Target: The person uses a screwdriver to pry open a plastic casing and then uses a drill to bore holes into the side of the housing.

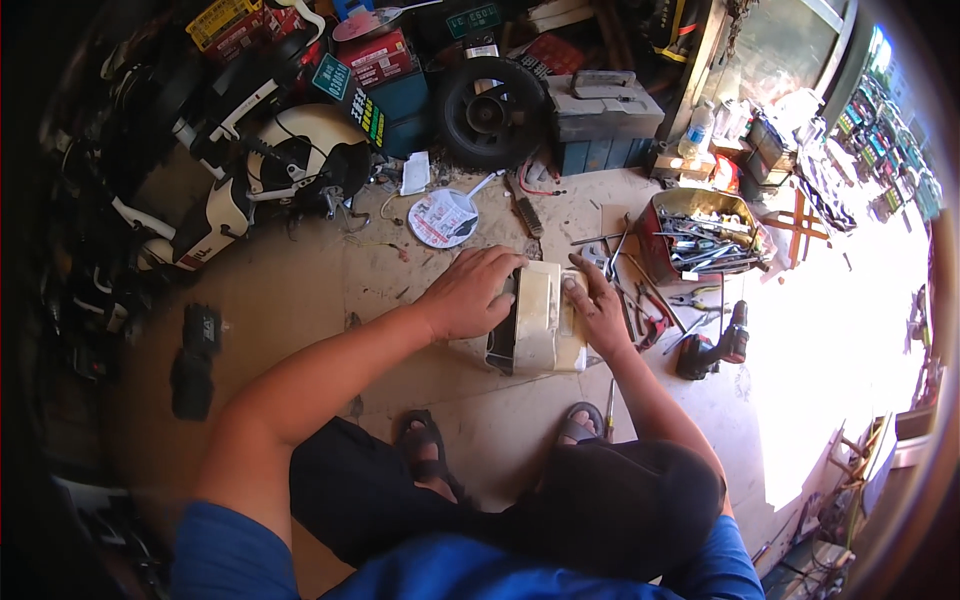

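A cream plastic box-shaped case (540, 318) stands on the floor in front of my feet, dark along its left side. My left hand (474, 290) grips its far left edge, with the fingers bent over the rim. On the right, my right hand (598, 308) holds the case, thumb and fingers against its top and far side. Parts of the fingers on both hands are hidden. What lies inside the case cannot be made out.
A tin (705, 240) full of hand tools stands to the right, with pliers (692, 300) and a cordless drill (715, 345) nearby. Beyond lie a round fan (443, 218), a brush (527, 212), a wheel (490, 112) and a toolbox (605, 115). A scooter (240, 205) stands left.
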The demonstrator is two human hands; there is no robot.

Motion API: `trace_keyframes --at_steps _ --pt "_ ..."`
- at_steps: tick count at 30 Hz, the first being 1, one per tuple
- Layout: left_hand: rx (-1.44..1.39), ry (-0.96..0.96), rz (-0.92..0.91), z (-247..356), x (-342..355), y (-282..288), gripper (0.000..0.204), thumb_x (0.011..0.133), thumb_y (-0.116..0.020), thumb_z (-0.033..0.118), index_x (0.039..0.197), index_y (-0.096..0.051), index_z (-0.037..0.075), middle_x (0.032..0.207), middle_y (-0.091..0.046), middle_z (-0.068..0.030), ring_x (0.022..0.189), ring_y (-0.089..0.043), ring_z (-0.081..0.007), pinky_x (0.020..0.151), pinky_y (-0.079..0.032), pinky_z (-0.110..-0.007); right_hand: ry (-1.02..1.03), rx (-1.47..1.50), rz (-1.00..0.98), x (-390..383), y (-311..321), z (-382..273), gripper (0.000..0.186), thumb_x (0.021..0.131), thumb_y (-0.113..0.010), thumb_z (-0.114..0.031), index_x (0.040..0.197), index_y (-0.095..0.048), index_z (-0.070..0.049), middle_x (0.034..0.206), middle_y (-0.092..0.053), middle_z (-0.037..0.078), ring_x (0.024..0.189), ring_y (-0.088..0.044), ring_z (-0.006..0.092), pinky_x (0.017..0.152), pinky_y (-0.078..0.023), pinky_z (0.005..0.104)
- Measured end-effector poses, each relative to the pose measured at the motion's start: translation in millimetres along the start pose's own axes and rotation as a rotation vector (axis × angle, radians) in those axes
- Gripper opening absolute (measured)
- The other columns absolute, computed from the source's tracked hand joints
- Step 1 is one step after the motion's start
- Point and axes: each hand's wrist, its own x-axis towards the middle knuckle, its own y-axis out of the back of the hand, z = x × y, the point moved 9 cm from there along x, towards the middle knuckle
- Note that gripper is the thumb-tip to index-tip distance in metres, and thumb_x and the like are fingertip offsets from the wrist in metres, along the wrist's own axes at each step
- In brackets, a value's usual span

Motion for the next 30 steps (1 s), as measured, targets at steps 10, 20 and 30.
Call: trace_keyframes --at_steps 10,20,30 --pt "-0.144 0.081 -0.06 -24 14 -16 0.065 0.087 -0.074 0.023 0.146 -0.057 0.001 0.152 -0.055 -0.0224 0.143 -0.051 -0.0426 0.122 -0.04 -0.048 -0.653 -0.112 0.966 -190 188 202 0.071 0.101 -0.082 -0.025 0.154 -0.05 0.011 0.132 -0.071 0.016 0.12 -0.067 0.0243 0.107 -0.052 0.0353" --pt "-0.234 0.124 -0.103 -25 17 -17 0.07 0.083 -0.067 0.014 0.15 -0.055 -0.003 0.153 -0.053 -0.0237 0.144 -0.051 -0.0418 0.124 -0.038 -0.047 -0.477 -0.157 0.908 -177 291 278 0.069 0.1 -0.084 -0.026 0.156 -0.055 0.001 0.144 -0.07 0.013 0.133 -0.065 0.0261 0.117 -0.047 0.0388" --pt "-0.215 0.095 -0.087 -17 18 -14 0.061 0.083 -0.064 0.014 0.14 -0.056 -0.006 0.151 -0.053 -0.0275 0.142 -0.051 -0.0461 0.124 -0.038 -0.051 -0.268 -0.024 0.741 -145 250 149 0.031 0.103 -0.076 -0.013 0.131 -0.072 -0.001 0.123 -0.077 0.009 0.109 -0.071 0.0169 0.096 -0.057 0.0344"
